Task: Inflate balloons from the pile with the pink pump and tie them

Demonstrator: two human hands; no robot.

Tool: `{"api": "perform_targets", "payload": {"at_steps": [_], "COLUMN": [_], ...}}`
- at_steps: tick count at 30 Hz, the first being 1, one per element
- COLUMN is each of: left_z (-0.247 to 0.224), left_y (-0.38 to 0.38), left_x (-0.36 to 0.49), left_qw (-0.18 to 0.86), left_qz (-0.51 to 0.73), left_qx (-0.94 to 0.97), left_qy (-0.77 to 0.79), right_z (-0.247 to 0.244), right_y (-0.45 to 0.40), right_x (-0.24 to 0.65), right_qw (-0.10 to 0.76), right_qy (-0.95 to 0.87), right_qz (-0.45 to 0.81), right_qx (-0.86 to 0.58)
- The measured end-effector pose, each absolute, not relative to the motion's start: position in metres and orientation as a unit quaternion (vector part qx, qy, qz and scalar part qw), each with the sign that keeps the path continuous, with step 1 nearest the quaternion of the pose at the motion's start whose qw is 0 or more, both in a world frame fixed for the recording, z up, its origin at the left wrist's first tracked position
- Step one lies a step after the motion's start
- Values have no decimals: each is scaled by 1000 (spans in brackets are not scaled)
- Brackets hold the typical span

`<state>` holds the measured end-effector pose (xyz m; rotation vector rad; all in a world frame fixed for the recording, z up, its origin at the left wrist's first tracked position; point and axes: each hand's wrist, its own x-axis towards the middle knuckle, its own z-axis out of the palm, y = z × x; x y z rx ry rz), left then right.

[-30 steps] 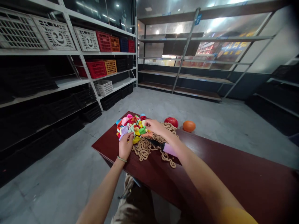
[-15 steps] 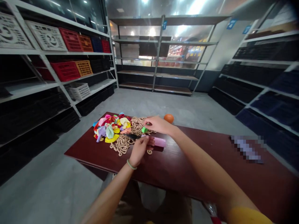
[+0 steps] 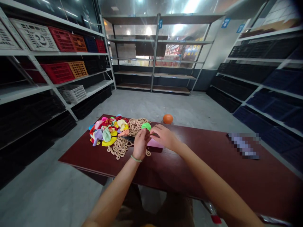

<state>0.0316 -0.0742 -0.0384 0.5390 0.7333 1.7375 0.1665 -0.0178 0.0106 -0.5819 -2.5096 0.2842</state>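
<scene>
A small bright green balloon [image 3: 146, 126] is pinched between my two hands above the table. My left hand [image 3: 140, 145] holds it from the left, and my right hand [image 3: 163, 136] closes on its lower end, fingertips touching the left ones. Under and behind the hands lies a pink cylinder [image 3: 155, 143], partly hidden. Left of the hands are a heap of tan curled strings [image 3: 119, 147] and a pile of colourful limp balloons [image 3: 106, 134]. Something black lies among the strings, its shape unclear.
The dark red table [image 3: 189, 164] carries a pixelated item [image 3: 243, 145] at its right. An orange ball [image 3: 168, 119] sits just beyond the far edge. Shelves with crates [image 3: 58, 72] stand left and right, and a bare metal rack [image 3: 155, 56] stands ahead.
My left hand has risen off the pink cylinder to the green balloon. My right hand has come down beside it, and the two hands now meet. The view has shifted slightly right.
</scene>
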Motion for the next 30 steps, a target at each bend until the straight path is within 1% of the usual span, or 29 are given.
{"api": "perform_targets", "payload": {"at_steps": [5, 8, 10, 14, 17, 20, 24, 30], "left_z": [-38, -38, -39, -48, -59, -71, -81, -82], "left_y": [-60, -47, -39, -29, -28, -28, -27, -31], "left_x": [26, 13, 0, -33, -57, -75, -88, -94], "left_qw": [553, 537, 517, 485, 469, 439, 398, 363], "left_qz": [744, 762, 774, 773, 772, 780, 781, 811], "left_qx": [235, 220, 219, 261, 280, 278, 278, 248], "left_qy": [294, 288, 292, 314, 325, 348, 393, 386], "right_z": [2, -2, -11, -46, -73, -88, -91, -89], "right_y": [-18, -17, -17, -22, -28, -31, -36, -41], "right_x": [169, 170, 170, 171, 173, 173, 171, 184], "right_qw": [302, 327, 306, 179, 134, 135, 140, 147], "right_qy": [-921, -905, -904, -932, -934, -928, -921, -900], "right_qz": [129, 134, 120, 54, 35, 1, -35, -33], "right_qx": [-208, -238, -274, -311, -330, -347, -361, -410]}}
